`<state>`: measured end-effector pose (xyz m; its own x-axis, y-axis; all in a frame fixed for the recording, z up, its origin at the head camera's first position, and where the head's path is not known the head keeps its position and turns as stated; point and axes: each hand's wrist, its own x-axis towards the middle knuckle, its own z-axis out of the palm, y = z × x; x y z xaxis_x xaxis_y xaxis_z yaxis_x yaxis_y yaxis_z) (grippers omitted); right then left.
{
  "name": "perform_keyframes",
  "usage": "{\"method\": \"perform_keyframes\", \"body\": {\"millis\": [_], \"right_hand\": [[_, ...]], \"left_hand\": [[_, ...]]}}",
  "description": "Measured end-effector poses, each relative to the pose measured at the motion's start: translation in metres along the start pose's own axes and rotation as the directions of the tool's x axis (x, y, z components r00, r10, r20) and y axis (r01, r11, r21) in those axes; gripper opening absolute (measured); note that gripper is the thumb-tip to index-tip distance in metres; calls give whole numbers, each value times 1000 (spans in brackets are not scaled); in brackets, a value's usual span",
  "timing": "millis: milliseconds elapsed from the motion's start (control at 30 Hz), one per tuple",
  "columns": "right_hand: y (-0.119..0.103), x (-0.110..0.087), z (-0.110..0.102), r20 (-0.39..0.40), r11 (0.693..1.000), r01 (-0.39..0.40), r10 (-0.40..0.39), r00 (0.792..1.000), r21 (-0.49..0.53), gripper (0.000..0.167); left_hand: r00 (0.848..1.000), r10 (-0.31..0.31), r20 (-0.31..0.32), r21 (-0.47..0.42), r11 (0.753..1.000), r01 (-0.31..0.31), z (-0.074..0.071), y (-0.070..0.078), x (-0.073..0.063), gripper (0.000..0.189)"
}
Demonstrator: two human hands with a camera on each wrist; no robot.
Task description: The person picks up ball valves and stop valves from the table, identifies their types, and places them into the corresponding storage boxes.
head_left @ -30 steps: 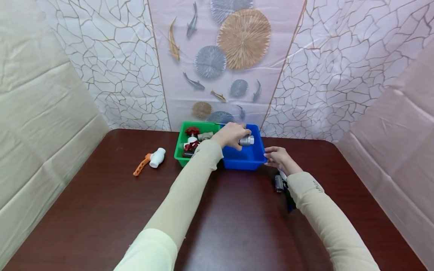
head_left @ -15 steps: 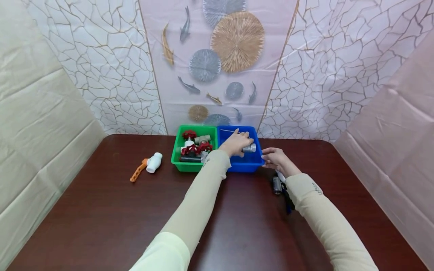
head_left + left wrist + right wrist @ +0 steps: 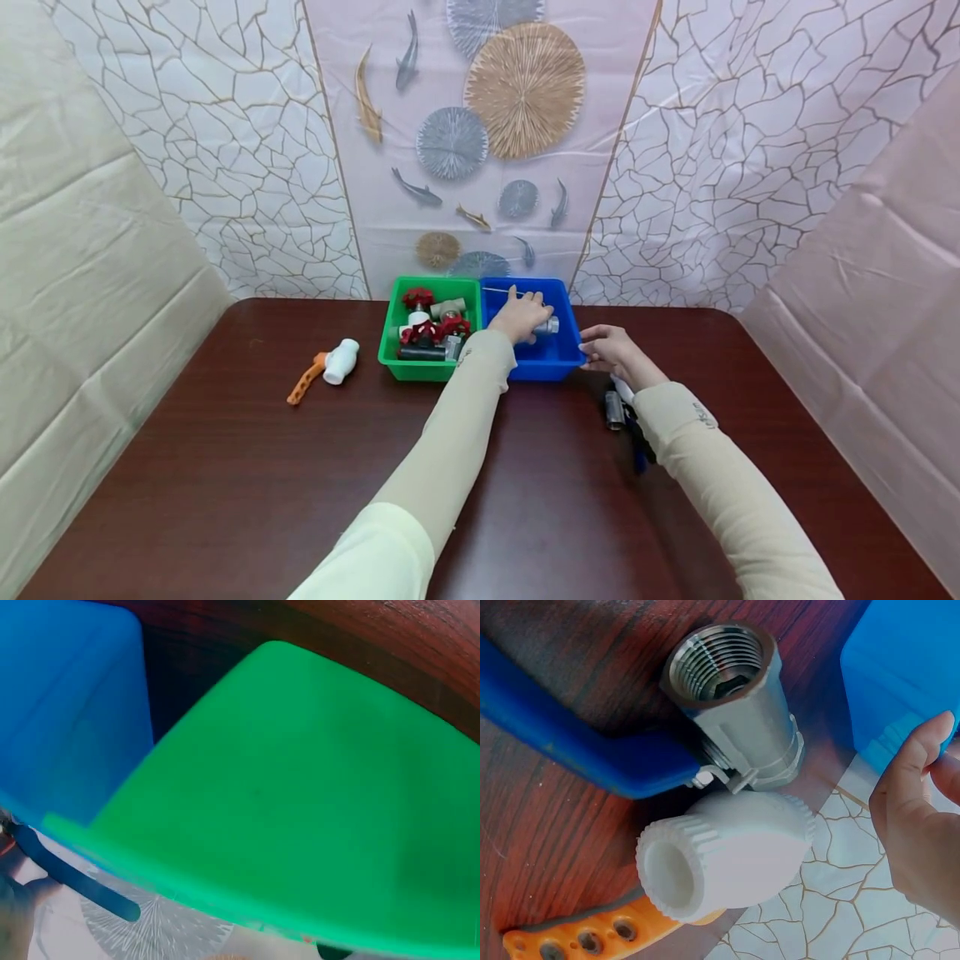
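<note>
In the head view my left hand [image 3: 522,317] reaches into the blue bin [image 3: 542,372] and grips a silver ball valve [image 3: 550,326]. The left wrist view shows this valve's dark blue lever [image 3: 79,881] beside the fingers at the lower left; most of the valve is hidden by the hand. My right hand [image 3: 615,354] pinches the blue bin's right front corner between thumb and fingers. Close to the right wrist lie a second metal ball valve [image 3: 746,712] with a blue lever and a white plastic valve [image 3: 735,851] with an orange handle.
Left of the blue bin stands a green bin [image 3: 420,373] holding several valves, some with red handwheels [image 3: 417,297]. Another white valve [image 3: 342,360] with an orange handle lies on the left of the brown table [image 3: 225,467]. A patterned backdrop [image 3: 450,225] rises behind the bins.
My left hand has lowered the ball valve into the blue bin and shifted slightly left over the last half second. The right hand stays at the bin's corner. The head view has tilted slightly.
</note>
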<state>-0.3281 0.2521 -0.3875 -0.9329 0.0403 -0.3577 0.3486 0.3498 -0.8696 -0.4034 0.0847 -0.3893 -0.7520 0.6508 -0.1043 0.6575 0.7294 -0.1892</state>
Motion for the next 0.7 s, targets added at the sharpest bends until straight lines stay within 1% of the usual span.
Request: {"method": "perform_keyframes", "body": {"millis": [133, 300, 367, 533, 700], "right_hand": [[1, -1, 0, 9, 1000, 4, -4, 1000, -5, 39], [4, -3, 3, 31, 1000, 5, -4, 1000, -15, 40], [3, -4, 3, 37, 1000, 6, -5, 999, -15, 40], [2, -3, 0, 39, 1000, 5, -4, 999, -23, 40], [-1, -2, -2, 42, 1000, 8, -8, 999, -10, 41]], "left_hand": [[1000, 25, 11, -6, 1000, -25, 8, 2, 2, 61], [1000, 24, 13, 9, 1000, -24, 15, 6, 0, 57], [1000, 25, 9, 0, 1000, -25, 15, 7, 0, 57], [999, 49, -9, -69, 996, -50, 15, 8, 4, 56], [1000, 21, 9, -79, 997, -20, 15, 9, 10, 60]]}}
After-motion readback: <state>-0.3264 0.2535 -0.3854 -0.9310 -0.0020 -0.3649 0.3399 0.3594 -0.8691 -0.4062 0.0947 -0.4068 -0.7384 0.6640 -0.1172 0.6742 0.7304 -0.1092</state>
